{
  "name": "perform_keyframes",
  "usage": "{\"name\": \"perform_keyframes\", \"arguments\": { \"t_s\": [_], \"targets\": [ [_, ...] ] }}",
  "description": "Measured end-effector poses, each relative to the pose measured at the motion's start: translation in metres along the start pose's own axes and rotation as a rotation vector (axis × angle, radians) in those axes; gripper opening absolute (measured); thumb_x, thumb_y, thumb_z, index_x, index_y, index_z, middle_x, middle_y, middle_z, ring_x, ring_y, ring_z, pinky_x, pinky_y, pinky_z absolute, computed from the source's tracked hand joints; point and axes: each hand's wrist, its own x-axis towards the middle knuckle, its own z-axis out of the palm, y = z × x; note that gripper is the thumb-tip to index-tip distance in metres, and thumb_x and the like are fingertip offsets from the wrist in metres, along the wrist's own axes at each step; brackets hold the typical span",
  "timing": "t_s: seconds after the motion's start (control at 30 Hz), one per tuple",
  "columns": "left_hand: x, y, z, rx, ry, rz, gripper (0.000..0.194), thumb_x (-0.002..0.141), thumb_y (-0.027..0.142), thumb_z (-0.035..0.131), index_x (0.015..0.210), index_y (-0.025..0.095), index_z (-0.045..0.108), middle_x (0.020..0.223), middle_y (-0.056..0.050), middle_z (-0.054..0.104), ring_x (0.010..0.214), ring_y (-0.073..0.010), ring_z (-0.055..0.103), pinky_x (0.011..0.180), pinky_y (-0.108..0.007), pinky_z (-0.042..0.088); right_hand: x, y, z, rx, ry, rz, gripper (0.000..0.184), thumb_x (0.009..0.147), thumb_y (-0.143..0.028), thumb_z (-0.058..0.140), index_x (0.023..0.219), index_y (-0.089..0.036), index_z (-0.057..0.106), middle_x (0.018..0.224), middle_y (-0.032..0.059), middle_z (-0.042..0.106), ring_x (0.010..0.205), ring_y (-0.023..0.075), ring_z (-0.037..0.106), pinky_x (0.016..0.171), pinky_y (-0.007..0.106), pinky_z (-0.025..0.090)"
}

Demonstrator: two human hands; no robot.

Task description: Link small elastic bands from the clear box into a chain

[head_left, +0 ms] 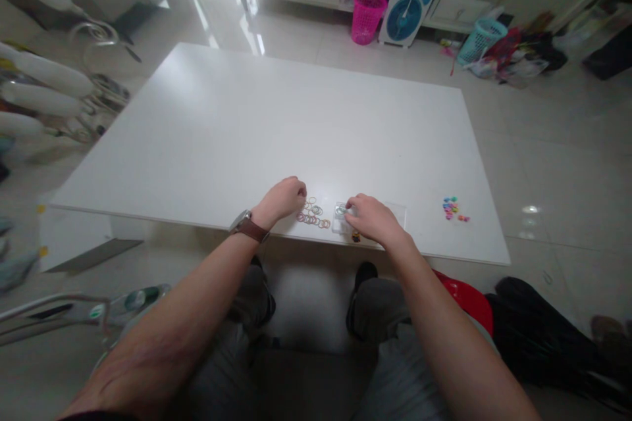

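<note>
Several small thin rings (314,220), pinkish and gold with some paler ones, lie loosely near the front edge of the white table (276,125). My left hand (286,198) is just left of them, its fingers curled together; what they hold, if anything, is hidden. Beside the rings sits a shallow clear plastic box (338,227) with a few pale greenish rings (341,210) in its left part. Over this box reaches my right hand (371,216), thumb and fingertips apart next to those rings. A small dark and yellow piece (356,236) lies below the right hand.
Small colourful pieces (449,208) are grouped at the table's right end. A red stool (467,299) stands under the front right edge. Across the floor are a pink basket (368,18), a blue and white fan (405,13) and a light blue basket (481,39).
</note>
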Motion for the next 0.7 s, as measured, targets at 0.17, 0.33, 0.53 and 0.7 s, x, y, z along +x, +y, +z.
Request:
{"name": "perform_keyframes", "arguments": {
  "t_s": [0.17,0.33,0.53,0.7],
  "targets": [
    [0.001,0.003,0.007,0.04,-0.083,-0.009,0.018,0.079,0.013,0.056,0.078,0.016,0.074,0.088,-0.009,0.068,0.08,-0.0195,0.061,0.075,-0.03,0.047,-0.001,-0.001,0.0,0.002,0.015,0.0,0.027,0.095,-0.03,0.055,0.116,-0.021,0.07,0.119,0.01,0.067,0.109,0.0251,0.061,0.09,0.031,0.044],
    [0.003,0.003,0.005,0.034,-0.142,-0.013,0.018,0.078,0.011,0.054,0.075,0.015,0.071,0.086,-0.01,0.068,0.073,-0.0181,0.059,0.069,-0.03,0.044,-0.001,0.0,0.001,0.0,0.023,-0.008,0.027,0.095,-0.031,0.055,0.116,-0.021,0.07,0.118,0.0095,0.067,0.109,0.0251,0.061,0.089,0.032,0.044],
    [0.007,0.013,0.006,0.027,-0.047,-0.043,0.018,0.083,0.013,0.052,0.08,0.015,0.07,0.086,-0.01,0.07,0.074,-0.018,0.06,0.069,-0.029,0.045,0.0,0.002,0.004,-0.012,0.034,-0.023,0.026,0.096,-0.032,0.055,0.115,-0.022,0.07,0.118,0.0096,0.067,0.108,0.0249,0.061,0.088,0.032,0.044],
    [0.014,0.02,0.013,0.039,-0.03,-0.081,0.016,0.083,0.016,0.057,0.09,0.015,0.071,0.088,-0.01,0.072,0.079,-0.0204,0.063,0.074,-0.03,0.047,-0.001,0.002,0.003,-0.014,0.034,-0.028,0.027,0.095,-0.032,0.054,0.115,-0.021,0.07,0.116,0.0095,0.067,0.107,0.0257,0.062,0.086,0.032,0.044]
  ]
}}
